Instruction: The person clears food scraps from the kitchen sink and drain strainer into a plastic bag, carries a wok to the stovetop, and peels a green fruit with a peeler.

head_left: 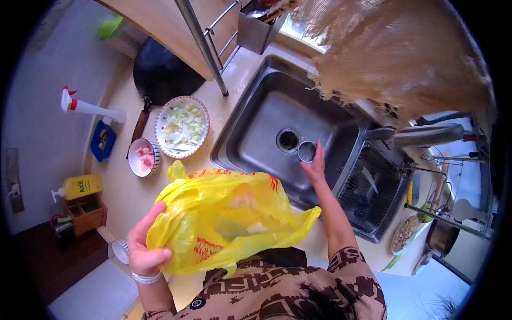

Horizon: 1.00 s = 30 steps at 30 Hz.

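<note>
Holding one thing in each hand: your left hand (144,239) has the yellow bag (229,213), your right hand (314,166) a small round metal strainer (306,151).

Progress, judged from how things lie: the strainer is out of the drain hole (288,140), which is open just beyond and to the left of your right fingertips. The bag is spread loosely, with some pale and greenish matter showing dimly through it; you cannot tell what that is. Strainer and bag are apart, so nothing is passing between them. Putting the strainer back over the hole is not done. Whether anything sits in the strainer is too small to tell.

Pose: your right forearm reaches out over the near edge of the sink (256,101), fingers closed narrowly around the strainer's near right side. Your left arm is bent, hand at the bag's left edge, thumb below and fingers above, pinching the plastic; the bag spreads across in front of your body.

Beyond your left hand are a small bowl (155,157) of pink pieces and, farther on, a larger bowl (159,129) of chopped vegetables (186,120); neither hand touches them.
</note>
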Motion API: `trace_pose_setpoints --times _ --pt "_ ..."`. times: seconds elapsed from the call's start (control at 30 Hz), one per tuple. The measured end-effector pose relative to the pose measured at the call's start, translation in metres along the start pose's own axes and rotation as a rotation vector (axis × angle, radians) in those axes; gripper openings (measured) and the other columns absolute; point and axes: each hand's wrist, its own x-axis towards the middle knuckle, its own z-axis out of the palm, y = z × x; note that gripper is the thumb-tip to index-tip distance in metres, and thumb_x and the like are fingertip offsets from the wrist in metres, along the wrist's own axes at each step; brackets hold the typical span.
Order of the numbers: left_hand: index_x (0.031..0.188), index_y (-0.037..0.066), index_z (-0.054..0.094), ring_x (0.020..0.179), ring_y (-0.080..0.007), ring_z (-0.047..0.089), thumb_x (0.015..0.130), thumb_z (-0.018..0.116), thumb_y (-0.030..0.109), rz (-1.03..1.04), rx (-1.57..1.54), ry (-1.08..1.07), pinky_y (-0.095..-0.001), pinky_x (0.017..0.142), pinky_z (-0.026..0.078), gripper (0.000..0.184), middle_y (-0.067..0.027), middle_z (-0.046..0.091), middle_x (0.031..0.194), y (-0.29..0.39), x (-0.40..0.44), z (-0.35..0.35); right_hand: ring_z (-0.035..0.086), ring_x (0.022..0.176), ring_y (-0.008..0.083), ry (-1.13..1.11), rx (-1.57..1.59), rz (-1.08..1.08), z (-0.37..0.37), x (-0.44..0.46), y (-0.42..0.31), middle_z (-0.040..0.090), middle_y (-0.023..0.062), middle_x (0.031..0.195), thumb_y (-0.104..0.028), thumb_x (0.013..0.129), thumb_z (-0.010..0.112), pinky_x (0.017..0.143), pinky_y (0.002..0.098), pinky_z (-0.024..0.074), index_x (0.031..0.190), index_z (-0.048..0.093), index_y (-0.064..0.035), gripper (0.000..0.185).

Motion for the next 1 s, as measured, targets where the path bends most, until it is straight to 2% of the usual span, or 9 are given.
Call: trace_pose_setpoints --times 0.27,0.4,0.47,0.67,0.73,0.8,0.87,0.93,1.0 --pt "0.141 -0.005 0.038 0.123 -0.0266 0.052 0.061 0.068 -0.001 -0.059 -0.064 -0.135 -0.0367 0.109 0.034 0.086 -0.0191 0.052 0.134 0.017 0.003 0.034 0.048 0.118 0.0349 0.193 0.042 -0.321 -0.079 -0.019 -0.076 0.049 0.0156 0.124 -0.007 0.061 0.077 0.104 0.0396 0.0384 0.136 0.037 -0.0054 0.085" --pt "0.147 0.000 0.029 0.131 -0.0237 0.044 0.063 0.071 0.002 -0.053 -0.016 -0.262 -0.0346 0.111 0.030 0.094 -0.0159 0.043 0.143 0.017 0.005 0.036 0.048 0.118 0.0334 0.136 -0.081 -0.364 -0.098 -0.027 -0.092 0.048 0.0170 0.124 -0.008 0.060 0.078 0.103 0.0377 0.0383 0.134 0.038 -0.0044 0.084" --pt "0.149 0.002 0.024 0.135 -0.0222 0.038 0.066 0.074 0.004 -0.013 0.020 -0.354 -0.0346 0.113 0.026 0.097 -0.0128 0.037 0.148 0.013 0.008 0.030 0.048 0.119 0.0268 0.121 0.156 -0.250 -0.094 -0.026 -0.090 0.048 0.0144 0.123 -0.007 0.061 0.080 0.103 0.0338 0.0373 0.134 0.037 -0.0055 0.085" --pt "0.151 0.007 0.024 0.135 -0.0210 0.038 0.068 0.075 0.010 0.001 -0.025 -0.390 -0.0335 0.113 0.026 0.097 -0.0111 0.037 0.148 0.013 0.003 0.034 0.052 0.113 0.0218 -0.184 0.437 -0.270 -0.139 -0.072 -0.210 0.047 0.0111 0.122 -0.007 0.063 0.078 0.100 0.0338 0.0408 0.131 0.036 -0.0070 0.081" --pt "0.151 0.007 0.022 0.134 -0.0208 0.039 0.069 0.073 0.010 0.004 -0.041 -0.416 -0.0329 0.113 0.026 0.097 -0.0107 0.037 0.147 0.015 0.002 0.034 0.053 0.110 0.0217 -0.399 0.512 -0.427 -0.143 -0.090 -0.247 0.050 0.0099 0.119 -0.006 0.063 0.076 0.097 0.0334 0.0431 0.130 0.041 -0.0065 0.076" --pt "0.151 0.008 0.022 0.134 -0.0204 0.038 0.069 0.072 0.009 0.011 -0.060 -0.418 -0.0327 0.113 0.026 0.097 -0.0102 0.036 0.148 0.017 -0.001 0.033 0.054 0.111 0.0244 -0.518 0.469 -0.592 -0.137 -0.106 -0.279 0.052 0.0124 0.119 -0.008 0.063 0.076 0.096 0.0340 0.0432 0.130 0.046 -0.0055 0.074" --pt "0.152 0.009 0.021 0.134 -0.0201 0.038 0.069 0.070 0.009 0.022 -0.069 -0.436 -0.0328 0.114 0.026 0.096 -0.0096 0.035 0.148 0.019 -0.005 0.031 0.052 0.107 0.0340 -0.497 0.107 -0.942 -0.108 -0.106 -0.297 0.055 0.0164 0.114 -0.016 0.064 0.074 0.095 0.0423 0.0422 0.130 0.048 -0.0044 0.072" --pt "0.152 0.009 0.021 0.135 -0.0196 0.037 0.070 0.069 0.007 0.014 -0.067 -0.448 -0.0323 0.114 0.025 0.096 -0.0092 0.035 0.148 0.018 -0.010 0.024 0.052 0.109 0.0362 -0.411 -0.539 -0.892 -0.055 -0.119 -0.273 0.056 0.0205 0.113 -0.017 0.065 0.072 0.094 0.0414 0.0422 0.123 0.052 -0.0024 0.063" --pt "0.152 0.010 0.020 0.136 -0.0187 0.035 0.070 0.066 0.004 0.059 -0.021 -0.504 -0.0310 0.114 0.024 0.095 -0.0084 0.034 0.149 0.018 -0.011 0.017 0.052 0.109 0.0374 -0.526 -0.285 -0.788 -0.062 -0.117 -0.283 0.056 0.0206 0.113 -0.016 0.065 0.073 0.095 0.0421 0.0421 0.123 0.050 -0.0026 0.063"
